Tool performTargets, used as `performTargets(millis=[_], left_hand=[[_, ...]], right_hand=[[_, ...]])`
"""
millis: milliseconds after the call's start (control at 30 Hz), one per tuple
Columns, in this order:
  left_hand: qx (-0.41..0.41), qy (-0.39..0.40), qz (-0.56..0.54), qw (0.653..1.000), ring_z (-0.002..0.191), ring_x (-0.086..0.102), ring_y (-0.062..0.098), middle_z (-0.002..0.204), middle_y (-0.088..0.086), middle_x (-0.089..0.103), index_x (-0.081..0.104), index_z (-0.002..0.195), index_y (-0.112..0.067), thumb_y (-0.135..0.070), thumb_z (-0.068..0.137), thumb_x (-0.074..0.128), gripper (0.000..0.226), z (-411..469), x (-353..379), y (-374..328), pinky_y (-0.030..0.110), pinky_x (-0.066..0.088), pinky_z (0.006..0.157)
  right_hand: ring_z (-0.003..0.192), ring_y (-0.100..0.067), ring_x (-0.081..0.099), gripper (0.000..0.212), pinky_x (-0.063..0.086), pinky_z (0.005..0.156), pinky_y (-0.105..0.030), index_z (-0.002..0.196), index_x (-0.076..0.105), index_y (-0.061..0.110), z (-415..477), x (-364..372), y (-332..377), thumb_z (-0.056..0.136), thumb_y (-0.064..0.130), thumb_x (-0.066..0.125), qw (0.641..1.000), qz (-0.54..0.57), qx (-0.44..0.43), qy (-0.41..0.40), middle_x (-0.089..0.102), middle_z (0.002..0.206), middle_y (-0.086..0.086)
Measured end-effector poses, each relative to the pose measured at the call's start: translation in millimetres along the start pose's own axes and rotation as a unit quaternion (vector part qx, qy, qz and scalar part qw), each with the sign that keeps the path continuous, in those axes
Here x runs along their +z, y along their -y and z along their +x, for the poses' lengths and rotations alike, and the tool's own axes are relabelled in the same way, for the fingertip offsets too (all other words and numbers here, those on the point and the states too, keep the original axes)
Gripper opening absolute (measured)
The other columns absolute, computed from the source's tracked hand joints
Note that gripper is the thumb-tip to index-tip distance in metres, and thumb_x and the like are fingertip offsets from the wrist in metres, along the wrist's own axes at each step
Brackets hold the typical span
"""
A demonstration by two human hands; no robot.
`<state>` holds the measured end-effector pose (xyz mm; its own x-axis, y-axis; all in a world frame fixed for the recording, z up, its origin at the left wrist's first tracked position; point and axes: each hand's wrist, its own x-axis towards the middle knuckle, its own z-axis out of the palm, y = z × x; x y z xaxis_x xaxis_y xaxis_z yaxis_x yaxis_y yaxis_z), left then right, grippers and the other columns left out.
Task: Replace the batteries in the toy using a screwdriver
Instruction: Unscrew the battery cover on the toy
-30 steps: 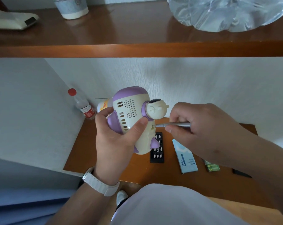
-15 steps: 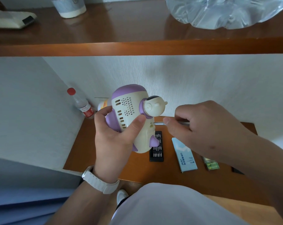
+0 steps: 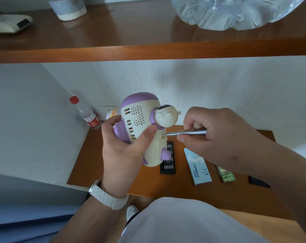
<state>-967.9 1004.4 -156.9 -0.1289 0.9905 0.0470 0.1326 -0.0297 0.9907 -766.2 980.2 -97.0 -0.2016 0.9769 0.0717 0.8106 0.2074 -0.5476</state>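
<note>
Glossy brown wooden lower shelf (image 3: 99,163).
Rounded cream-and-purple plastic toy (image 3: 141,123), perforated back, raised above shelf, clasped in left hand (image 3: 124,148).
Black tray (image 3: 168,165), rows of bits inside.
Slim metal screwdriver (image 3: 185,133), pinched by right hand (image 3: 219,137), tip at toy's screw hole.

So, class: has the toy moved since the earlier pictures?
No, not noticeably. The toy keeps its place against the bit tray below it, with the left hand gripping it.
</note>
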Motion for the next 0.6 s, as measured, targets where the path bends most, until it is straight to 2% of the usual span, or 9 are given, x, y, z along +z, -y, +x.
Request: performTargets(millis=[67,167,333,467,533,600], left_hand=[[0.010,0.001,0.004,1.000,0.096,0.072,0.008,0.103,-0.022,0.068,0.044,0.113,-0.039,-0.060,0.056,0.082,0.071,-0.1,1.5,-1.1,0.033,0.063,0.068],[0.024,0.004,0.009,1.000,0.096,0.072,0.006,0.102,-0.024,0.067,0.043,0.113,-0.039,-0.061,0.063,0.086,0.069,-0.7,4.4,-2.8,0.030,0.063,0.067],[0.033,0.007,0.010,0.999,0.097,0.071,0.004,0.104,-0.024,0.067,0.043,0.118,-0.036,-0.058,0.058,0.080,0.074,-0.9,7.2,-2.3,0.027,0.062,0.065],[0.039,0.000,0.014,0.999,0.097,0.071,0.005,0.105,-0.024,0.067,0.043,0.115,-0.040,-0.059,0.058,0.081,0.071,0.0,6.8,-3.1,0.030,0.063,0.067],[0.042,-0.004,0.015,0.999,0.096,0.071,0.004,0.103,-0.025,0.067,0.043,0.114,-0.041,-0.060,0.057,0.081,0.070,0.9,7.0,-4.2,0.029,0.062,0.067],[0.046,-0.007,0.012,0.999,0.095,0.071,0.004,0.101,-0.025,0.067,0.044,0.113,-0.040,-0.059,0.057,0.081,0.070,1.6,7.5,-5.3,0.027,0.062,0.066]], right_hand=[[0.051,-0.014,0.046,0.019,0.031,0.047,-0.019,0.073,0.049,0.030,-0.6,0.0,0.4,0.084,0.038,0.062,1.000,-0.003,-0.007,-0.012,0.050,0.054,0.006],[0.043,-0.012,0.041,0.017,0.027,0.046,-0.018,0.071,0.050,0.032,-1.0,-1.5,1.2,0.079,0.046,0.055,0.999,-0.018,0.007,-0.027,0.044,0.049,0.007],[0.040,-0.012,0.038,0.038,0.026,0.044,-0.019,0.063,0.056,0.023,-0.2,-1.2,-5.5,0.077,0.057,0.047,0.998,-0.039,0.027,-0.029,0.042,0.045,0.004],[0.048,-0.016,0.046,0.042,0.029,0.043,-0.020,0.066,0.058,0.022,-0.3,-1.7,-9.7,0.080,0.059,0.045,1.000,-0.010,0.007,-0.011,0.050,0.050,0.003],[0.061,-0.016,0.053,0.038,0.031,0.043,-0.020,0.068,0.057,0.025,-0.5,-2.7,-8.7,0.081,0.058,0.045,1.000,0.002,0.000,-0.009,0.052,0.051,0.005],[0.065,-0.014,0.054,0.034,0.032,0.044,-0.019,0.068,0.054,0.025,-0.4,-3.5,-7.1,0.081,0.056,0.046,1.000,0.009,-0.003,-0.012,0.052,0.052,0.006]])
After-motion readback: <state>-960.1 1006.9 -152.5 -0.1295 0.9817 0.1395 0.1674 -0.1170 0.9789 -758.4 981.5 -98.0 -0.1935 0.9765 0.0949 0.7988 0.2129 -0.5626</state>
